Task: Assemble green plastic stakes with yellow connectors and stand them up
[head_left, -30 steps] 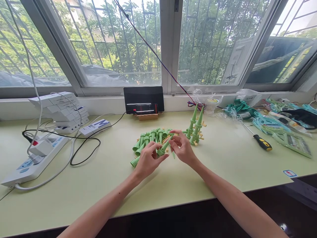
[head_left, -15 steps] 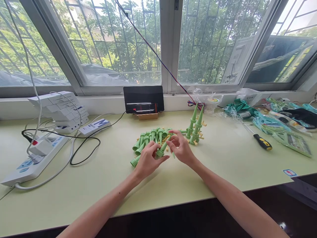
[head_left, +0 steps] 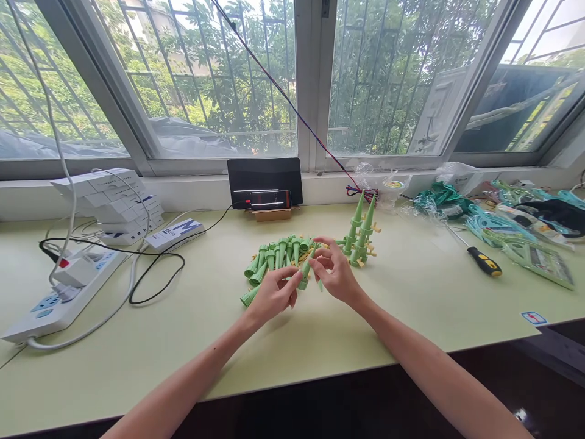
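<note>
A green plastic spike (head_left: 305,272) is held between both hands above the pale green table (head_left: 183,317). My left hand (head_left: 272,296) pinches its wide lower end. My right hand (head_left: 334,272) pinches the pointed upper part, fingers curled. Just behind them lies a heap of similar green spikes (head_left: 276,259) with small yellow pieces mixed in. To the right of the heap, two tall stacks of green spikes with yellow tabs (head_left: 362,235) stand leaning.
A white power strip (head_left: 59,292) with black and white cables and stacked white boxes (head_left: 112,201) lie left. A dark tablet (head_left: 265,182) leans on the sill. A black-and-yellow screwdriver (head_left: 482,261) and teal packets (head_left: 521,238) lie right.
Both hands turned the spike a little: it now stands steeper, and my left hand slid slightly down and right along its base.
</note>
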`<control>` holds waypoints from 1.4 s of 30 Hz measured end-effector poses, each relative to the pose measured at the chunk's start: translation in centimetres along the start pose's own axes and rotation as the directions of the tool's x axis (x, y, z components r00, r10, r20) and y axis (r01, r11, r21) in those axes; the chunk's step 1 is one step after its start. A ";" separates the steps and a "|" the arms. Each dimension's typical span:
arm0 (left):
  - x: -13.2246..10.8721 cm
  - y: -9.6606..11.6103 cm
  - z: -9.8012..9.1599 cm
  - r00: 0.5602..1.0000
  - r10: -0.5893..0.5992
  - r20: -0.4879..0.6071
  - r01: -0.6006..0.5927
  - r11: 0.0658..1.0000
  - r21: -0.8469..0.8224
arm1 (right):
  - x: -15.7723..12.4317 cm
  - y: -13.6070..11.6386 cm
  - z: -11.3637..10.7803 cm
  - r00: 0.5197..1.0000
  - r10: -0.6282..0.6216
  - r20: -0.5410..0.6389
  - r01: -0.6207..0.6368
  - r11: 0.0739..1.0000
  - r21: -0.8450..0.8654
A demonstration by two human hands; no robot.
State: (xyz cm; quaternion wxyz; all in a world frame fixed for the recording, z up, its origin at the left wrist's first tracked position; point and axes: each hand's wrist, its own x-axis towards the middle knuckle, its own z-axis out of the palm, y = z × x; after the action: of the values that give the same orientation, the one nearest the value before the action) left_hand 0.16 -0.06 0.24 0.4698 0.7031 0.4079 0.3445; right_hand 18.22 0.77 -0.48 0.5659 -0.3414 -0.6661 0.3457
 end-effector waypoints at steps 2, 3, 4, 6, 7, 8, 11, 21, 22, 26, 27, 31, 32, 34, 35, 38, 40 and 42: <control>0.1 0.0 -0.1 0.999 -0.026 0.039 0.029 0.997 -0.071 | 0.0 0.0 0.0 1.000 -0.004 0.003 0.004 1.000 0.007; 0.1 0.0 -0.2 0.998 -0.034 0.059 0.040 0.994 -0.104 | 0.0 0.0 0.0 1.000 -0.003 0.006 0.003 1.000 0.014; 0.2 0.0 -0.2 0.996 -0.042 0.079 0.052 0.989 -0.139 | 0.0 0.0 0.0 1.000 0.000 0.012 0.000 1.000 0.024; 0.2 0.0 -0.3 0.991 -0.057 0.119 0.082 0.973 -0.215 | 0.0 -0.1 -0.1 1.000 0.010 0.025 -0.011 0.999 0.044; 0.2 0.1 -0.3 0.988 -0.063 0.139 0.097 0.963 -0.252 | 0.1 -0.1 -0.1 0.999 0.015 0.033 -0.017 0.998 0.053; 0.2 0.1 -0.3 0.985 -0.068 0.160 0.112 0.952 -0.284 | 0.1 -0.1 -0.1 0.999 0.020 0.039 -0.022 0.998 0.062; 0.2 0.2 -0.3 0.974 -0.076 0.213 0.148 0.927 -0.344 | 0.1 0.0 -0.1 0.998 0.022 0.050 -0.027 0.996 0.086; 0.2 0.3 -0.3 0.967 -0.088 0.240 0.187 0.882 -0.432 | 0.0 0.0 -0.1 0.997 0.031 0.066 -0.037 0.994 0.101; 0.1 0.4 -0.3 0.967 -0.086 0.241 0.185 0.884 -0.429 | 0.0 -0.1 -0.1 0.997 0.036 0.067 -0.042 0.995 0.094; 0.1 0.7 -0.3 0.965 -0.076 0.252 0.176 0.899 -0.400 | 0.0 -0.1 -0.1 0.996 0.038 0.080 -0.044 0.996 0.071; 0.1 0.8 -0.3 0.964 -0.074 0.255 0.174 0.902 -0.395 | 0.0 -0.1 -0.1 0.996 0.036 0.083 -0.042 0.997 0.070; 0.2 0.9 -0.7 0.974 -0.090 0.208 0.167 0.905 -0.391 | 0.1 -0.1 -0.2 0.997 0.055 0.055 -0.058 0.997 0.058; 0.3 0.9 -0.9 0.981 -0.095 0.171 0.158 0.903 -0.400 | 0.1 0.0 -0.2 0.997 0.062 0.034 -0.064 0.997 0.052; 0.5 0.9 -1.3 0.989 -0.122 0.082 0.145 0.899 -0.413 | 0.3 0.1 -0.3 0.997 0.077 -0.014 -0.077 0.997 0.019; 0.5 1.0 -1.5 0.991 -0.132 0.029 0.132 0.896 -0.424 | 0.3 0.2 -0.4 0.996 0.081 -0.038 -0.082 0.996 -0.016; 0.6 1.2 -1.9 0.987 -0.147 -0.068 0.099 0.879 -0.467 | 0.4 0.6 -0.6 0.995 0.078 -0.068 -0.091 0.973 -0.213; 0.6 1.3 -1.9 0.983 -0.160 -0.096 0.094 0.870 -0.484 | 0.4 1.1 -0.7 0.997 0.057 -0.043 -0.069 0.930 -0.362; 0.6 1.4 -1.7 0.979 -0.170 -0.109 0.095 0.864 -0.495 | 0.3 1.6 -0.7 0.999 0.041 0.004 -0.034 0.885 -0.463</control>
State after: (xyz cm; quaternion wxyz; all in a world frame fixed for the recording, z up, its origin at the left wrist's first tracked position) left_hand -0.72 0.77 2.13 0.6223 0.5048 0.3893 0.4543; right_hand 18.94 1.95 -1.60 0.4568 -0.4771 -0.7264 0.1900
